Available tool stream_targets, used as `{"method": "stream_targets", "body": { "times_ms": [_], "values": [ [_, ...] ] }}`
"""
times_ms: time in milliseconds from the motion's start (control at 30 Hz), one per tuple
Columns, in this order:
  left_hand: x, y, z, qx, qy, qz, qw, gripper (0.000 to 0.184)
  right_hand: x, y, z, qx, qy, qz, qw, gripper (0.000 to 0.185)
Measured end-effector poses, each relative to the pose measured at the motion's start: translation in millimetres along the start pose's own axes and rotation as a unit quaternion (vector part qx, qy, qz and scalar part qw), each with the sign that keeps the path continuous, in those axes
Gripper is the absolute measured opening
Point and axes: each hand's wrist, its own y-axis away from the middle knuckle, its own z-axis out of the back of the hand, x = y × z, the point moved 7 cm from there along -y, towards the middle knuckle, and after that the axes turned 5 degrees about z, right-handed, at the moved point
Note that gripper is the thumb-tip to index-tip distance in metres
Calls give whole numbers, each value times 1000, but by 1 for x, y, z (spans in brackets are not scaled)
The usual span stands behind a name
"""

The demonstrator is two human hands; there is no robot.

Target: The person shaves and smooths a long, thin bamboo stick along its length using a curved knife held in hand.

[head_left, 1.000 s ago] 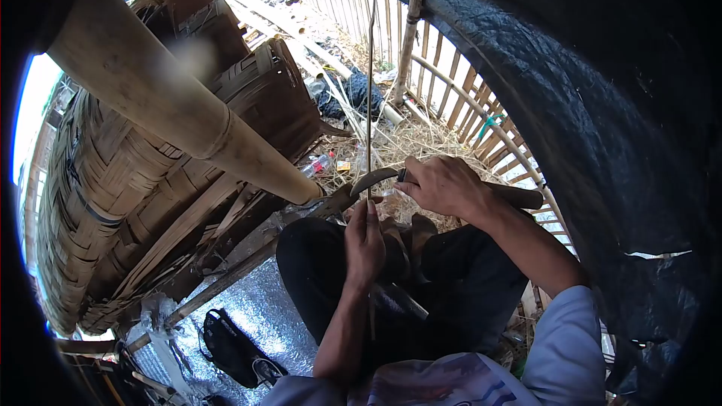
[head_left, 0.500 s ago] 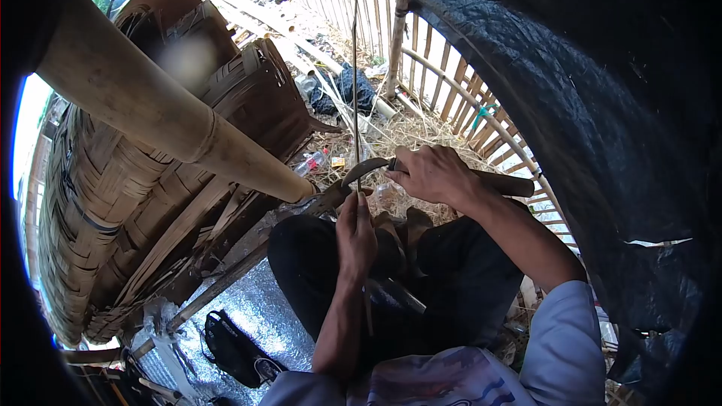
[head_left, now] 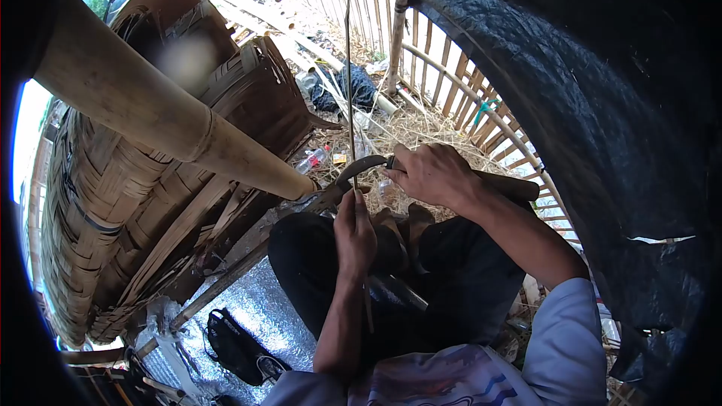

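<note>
A long thin strip (head_left: 349, 68) runs upright from the top edge down to my lap. My left hand (head_left: 354, 237) is closed round its lower part, fingertips just below the blade. My right hand (head_left: 435, 174) grips the handle of a curved knife (head_left: 362, 168), and a thick handle end (head_left: 511, 186) sticks out beneath my wrist. The curved blade lies across the strip, touching or very near it, just above my left fingertips. The fingers round the handle are partly hidden by the back of my right hand.
A thick bamboo pole (head_left: 173, 124) slants across the left, over large woven bamboo baskets (head_left: 98, 218). A dark tarp (head_left: 571, 105) hangs at right beside a slatted fence (head_left: 451, 83). A black bag (head_left: 237, 346) lies on a silvery sheet (head_left: 282, 308). Straw and a plastic bottle (head_left: 314, 159) lie ahead.
Both hands, the knife and the strip appear slightly further left than a second ago, along with the whole view. The blade stays across the strip near my left fingertips.
</note>
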Motion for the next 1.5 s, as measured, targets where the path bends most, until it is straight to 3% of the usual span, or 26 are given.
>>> {"method": "stream_targets", "body": {
  "times_ms": [267, 333, 400, 433, 567, 800, 1000, 1467, 1500],
  "values": [
    [-7, -3, -3, 13, 62, 49, 997, 30, -19, -14, -6, -19, 24, 1, 1000, 41],
    [-18, 3, 3, 11, 61, 43, 997, 30, -73, -12, -1, 40, -40, -188, 980, 43],
    [-37, 11, 10, 6, 25, -6, 1000, 30, -106, -11, 19, -8, 29, -167, 986, 44],
    [-34, 6, 10, -3, 28, -8, 1000, 30, -103, -4, 26, -40, -19, -200, 979, 45],
    [-1, -13, -6, -8, 52, 24, 998, 31, -71, 5, 34, -118, -47, -108, 986, 45],
    [1, -6, -11, 12, 79, 23, 997, 33, 1, 0, -1, 3, -3, 5, 1000, 43],
    [10, -4, -7, 21, 66, 56, 996, 29, 12, -7, -2, 26, 0, 5, 1000, 44],
    [18, -10, -5, 27, 35, 28, 999, 28, -3, -13, -11, 25, -4, -15, 1000, 45],
    [17, -12, -7, 31, 22, 29, 999, 28, -13, -17, -7, 26, -2, -48, 998, 43]
  ]
}}
